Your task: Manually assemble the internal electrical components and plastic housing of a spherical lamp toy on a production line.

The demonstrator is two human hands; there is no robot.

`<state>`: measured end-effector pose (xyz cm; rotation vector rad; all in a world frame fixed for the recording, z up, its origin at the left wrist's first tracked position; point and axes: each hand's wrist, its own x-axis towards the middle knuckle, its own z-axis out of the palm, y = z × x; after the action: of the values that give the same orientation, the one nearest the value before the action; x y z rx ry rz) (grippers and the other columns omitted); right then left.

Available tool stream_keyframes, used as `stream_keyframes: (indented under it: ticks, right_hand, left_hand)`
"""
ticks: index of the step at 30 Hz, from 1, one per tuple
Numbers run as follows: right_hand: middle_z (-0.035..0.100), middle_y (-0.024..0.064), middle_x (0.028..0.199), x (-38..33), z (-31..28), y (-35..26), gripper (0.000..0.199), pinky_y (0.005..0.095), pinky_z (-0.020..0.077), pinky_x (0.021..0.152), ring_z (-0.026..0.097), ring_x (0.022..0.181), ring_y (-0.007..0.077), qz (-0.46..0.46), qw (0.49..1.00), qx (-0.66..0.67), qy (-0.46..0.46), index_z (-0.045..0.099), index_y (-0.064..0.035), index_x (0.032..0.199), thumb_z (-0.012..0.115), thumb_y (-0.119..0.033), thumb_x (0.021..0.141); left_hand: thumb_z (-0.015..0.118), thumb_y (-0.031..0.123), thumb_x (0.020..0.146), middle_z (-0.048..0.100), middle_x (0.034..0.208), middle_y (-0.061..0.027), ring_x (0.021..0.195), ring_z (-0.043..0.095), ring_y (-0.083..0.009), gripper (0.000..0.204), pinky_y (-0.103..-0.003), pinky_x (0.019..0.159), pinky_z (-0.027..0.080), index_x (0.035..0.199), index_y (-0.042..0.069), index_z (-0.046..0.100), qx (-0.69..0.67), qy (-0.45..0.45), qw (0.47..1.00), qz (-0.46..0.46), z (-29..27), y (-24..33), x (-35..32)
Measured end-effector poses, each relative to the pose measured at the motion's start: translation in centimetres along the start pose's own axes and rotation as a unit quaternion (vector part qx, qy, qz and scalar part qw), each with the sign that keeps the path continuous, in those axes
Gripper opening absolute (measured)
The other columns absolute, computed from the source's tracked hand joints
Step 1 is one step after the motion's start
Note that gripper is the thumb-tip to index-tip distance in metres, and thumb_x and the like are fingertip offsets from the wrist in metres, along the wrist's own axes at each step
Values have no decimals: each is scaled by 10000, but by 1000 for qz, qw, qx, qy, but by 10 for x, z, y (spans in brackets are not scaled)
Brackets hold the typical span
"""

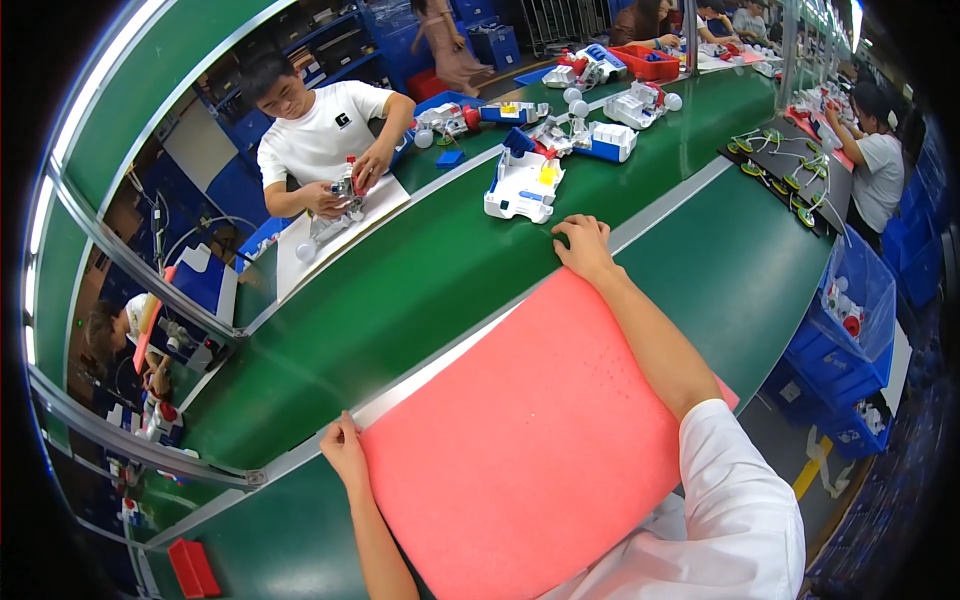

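Observation:
A large pink foam sheet (530, 430) lies in front of me, partly over a white board (425, 370) whose edge shows along its far side. My left hand (345, 450) is at the sheet's far left corner, its fingers curled together; whatever they may hold is hidden. Stretched across the sheet's right side, my right arm ends at the metal rail, where my right hand (585, 243) has bent fingers slightly apart and nothing visible in them. Just beyond it, on the green belt, sits a white plastic shell (524, 190) with blue and yellow parts, apart from the fingers.
More white and blue assemblies (605, 142) stand farther along the belt (360, 310). Across it, a person (330, 140) handles a part over a white board. A black board with cabled parts (790, 165) and blue bins (845, 320) are to the right; a red tray (193, 568) is lower left.

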<state>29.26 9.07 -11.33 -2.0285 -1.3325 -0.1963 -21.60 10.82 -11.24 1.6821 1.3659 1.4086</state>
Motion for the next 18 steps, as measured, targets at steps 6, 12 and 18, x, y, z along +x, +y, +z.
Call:
stream_keyframes:
  ticks: [6, 12, 18]
  right_hand:
    - [602, 128, 1241, 6, 8, -1, 278, 481, 328, 1034, 491, 1221, 292, -6, 1000, -4, 16, 735, -126, 1086, 711, -267, 848]
    - [556, 183, 1283, 15, 15, -24, 508, 503, 335, 1000, 477, 1217, 336, -29, 996, 2, 80, 586, -168, 1345, 672, -384, 893]
    - [505, 209, 1254, 51, 52, -26, 389, 519, 319, 984, 405, 1228, 378, -10, 997, -43, 64, 700, -165, 1162, 599, -460, 929]
  left_hand:
    - [605, 164, 989, 442, 554, 5, 556, 352, -71, 456, -283, 526, 281, 583, 12, 462, 3, -5, 1000, 1, 0, 3, 1]
    - [607, 162, 988, 447, 562, -10, 562, 363, -77, 463, -286, 526, 288, 587, -1, 445, 31, -5, 999, -4, -2, 6, -1]
    - [610, 163, 986, 433, 576, -10, 557, 370, -77, 453, -288, 524, 282, 595, -14, 466, 32, -5, 999, -7, -1, 1, -4]
